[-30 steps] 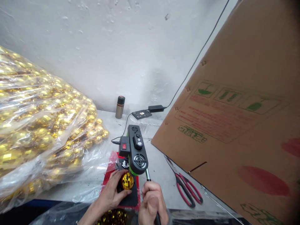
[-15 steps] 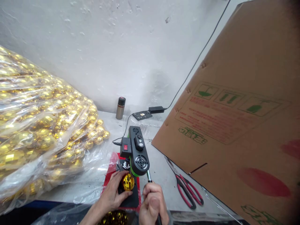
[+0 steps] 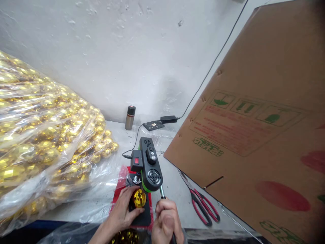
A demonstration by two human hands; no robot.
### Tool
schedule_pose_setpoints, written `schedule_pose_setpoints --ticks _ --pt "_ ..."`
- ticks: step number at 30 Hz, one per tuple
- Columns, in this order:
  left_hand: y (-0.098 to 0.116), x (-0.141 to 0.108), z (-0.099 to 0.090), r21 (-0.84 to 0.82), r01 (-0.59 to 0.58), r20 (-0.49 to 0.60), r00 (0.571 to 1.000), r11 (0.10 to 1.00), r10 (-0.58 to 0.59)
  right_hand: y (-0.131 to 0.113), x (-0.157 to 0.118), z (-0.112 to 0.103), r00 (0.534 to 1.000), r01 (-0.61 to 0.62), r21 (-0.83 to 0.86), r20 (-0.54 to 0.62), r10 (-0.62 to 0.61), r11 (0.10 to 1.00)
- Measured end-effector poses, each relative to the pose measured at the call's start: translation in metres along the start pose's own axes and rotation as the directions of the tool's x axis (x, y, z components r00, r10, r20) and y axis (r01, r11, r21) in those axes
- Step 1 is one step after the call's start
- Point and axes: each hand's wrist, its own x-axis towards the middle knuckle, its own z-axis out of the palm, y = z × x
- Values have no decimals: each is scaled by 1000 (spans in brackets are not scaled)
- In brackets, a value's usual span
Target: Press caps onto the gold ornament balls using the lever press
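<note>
A gold mirrored ball [image 3: 139,198] sits over the black base [image 3: 143,217] of a small press-like machine [image 3: 149,162]. My left hand [image 3: 124,206] curves around the ball's left side, thumb and fingers holding it. The machine's black, green-edged head with a red switch [image 3: 136,160] stands just behind the ball. To the right of the ball, my right hand [image 3: 167,220] is wrapped round the lever handle [image 3: 162,193], whose metal rod runs up to the head. A red mat [image 3: 118,184] lies under the base.
Plastic-wrapped gold balls [image 3: 50,145] fill the left. Red-handled scissors [image 3: 203,206] lie at the right, beside a large cardboard box [image 3: 243,118]. Behind the machine are a bottle [image 3: 130,118], a dark patterned item [image 3: 153,125] and a black adapter [image 3: 169,119]. More gold pieces [image 3: 125,236] show below.
The view has shifted very slightly. Both hands keep their hold, and the ball and machine look nearly the same.
</note>
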Motion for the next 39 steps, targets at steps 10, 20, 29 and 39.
schedule_pose_setpoints --ticks 10,20,29,39 --pt "6 0 -2 -51 10 -12 1000 999 -10 0 -1 4 999 10 43 -35 -9 999" --pt "7 1 0 -41 45 8 999 998 -45 3 -5 5 998 12 16 -57 -11 1000" --pt "4 1 1 -25 7 6 1000 1000 -6 16 -26 5 996 70 -60 -47 -73 996" --pt "-6 -12 4 -42 -30 -66 997 999 27 -41 48 -8 943 -289 -46 158 293 956"
